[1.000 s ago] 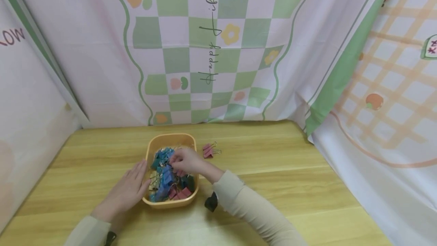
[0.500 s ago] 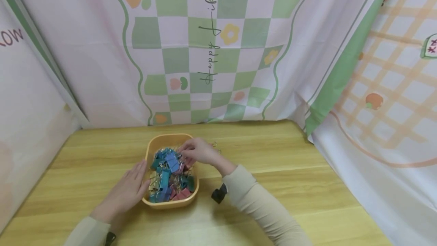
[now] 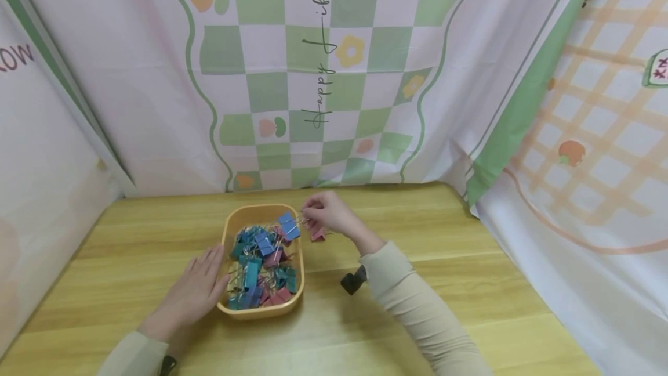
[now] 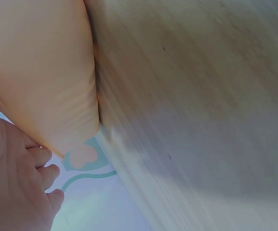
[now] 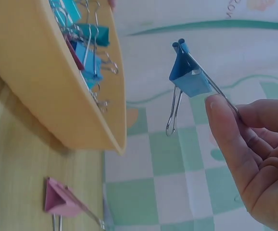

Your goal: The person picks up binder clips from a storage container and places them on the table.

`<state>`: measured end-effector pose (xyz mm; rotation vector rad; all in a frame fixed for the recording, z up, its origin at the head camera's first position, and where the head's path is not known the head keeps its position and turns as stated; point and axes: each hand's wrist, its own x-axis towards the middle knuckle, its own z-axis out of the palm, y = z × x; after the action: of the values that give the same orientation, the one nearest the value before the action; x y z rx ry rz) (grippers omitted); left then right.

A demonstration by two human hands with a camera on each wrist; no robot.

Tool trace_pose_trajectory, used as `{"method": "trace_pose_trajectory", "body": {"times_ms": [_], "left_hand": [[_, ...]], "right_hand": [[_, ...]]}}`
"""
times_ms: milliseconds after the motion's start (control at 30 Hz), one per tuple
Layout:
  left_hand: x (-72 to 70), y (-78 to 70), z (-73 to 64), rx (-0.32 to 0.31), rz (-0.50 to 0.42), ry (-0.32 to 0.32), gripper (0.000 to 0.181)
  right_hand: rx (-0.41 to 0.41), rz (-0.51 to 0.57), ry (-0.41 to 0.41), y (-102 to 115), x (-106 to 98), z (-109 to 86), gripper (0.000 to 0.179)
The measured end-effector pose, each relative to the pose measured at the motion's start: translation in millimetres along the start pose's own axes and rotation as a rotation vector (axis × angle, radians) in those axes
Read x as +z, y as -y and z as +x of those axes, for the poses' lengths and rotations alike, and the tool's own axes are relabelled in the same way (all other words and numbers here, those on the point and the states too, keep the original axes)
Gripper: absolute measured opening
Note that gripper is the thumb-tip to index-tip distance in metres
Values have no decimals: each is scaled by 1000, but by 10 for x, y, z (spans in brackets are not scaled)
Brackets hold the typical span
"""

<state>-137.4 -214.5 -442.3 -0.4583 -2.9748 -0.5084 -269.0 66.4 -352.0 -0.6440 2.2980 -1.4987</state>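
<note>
While the left hand (image 3: 190,289) lies with extended fingers against the left side of a yellow-orange, round-cornered, plastic-looking basket (image 3: 261,313), the right hand (image 3: 334,213) in the head view pinches a blue binder clip with silvery wire handles (image 3: 289,226) over the basket's right rim. Half a second ago the right hand was over the basket's far right corner; now it has moved right, beyond the rim, and the left hand has stayed put. One pink binder clip (image 3: 318,234) sits on the yellow wood-grain table (image 3: 428,283), partly hidden by the right hand. Blue, teal, pink and yellowish binder clips (image 3: 252,271) fill the basket, too tangled to count fairly.

From the left wrist, the left hand shows at the edge, three fingertips visible beside the basket's outer wall, holding nothing as far as this cropped view tells.

From the right wrist, thumb and forefinger grip one wire handle of the single blue clip; its other handle hangs free, well apart from the pink clip below.
</note>
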Motion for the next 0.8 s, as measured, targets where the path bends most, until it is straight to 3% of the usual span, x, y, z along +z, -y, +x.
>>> {"method": "trace_pose_trajectory", "body": {"times_ms": [333,800], "left_hand": [[20,7,1,8,20,-3,61],[26,17,0,5,24,-7,61]], "right_hand": [[14,0,-151,-164,-326,34,16],[168,59,-336,-574,-665,88,19]]}}
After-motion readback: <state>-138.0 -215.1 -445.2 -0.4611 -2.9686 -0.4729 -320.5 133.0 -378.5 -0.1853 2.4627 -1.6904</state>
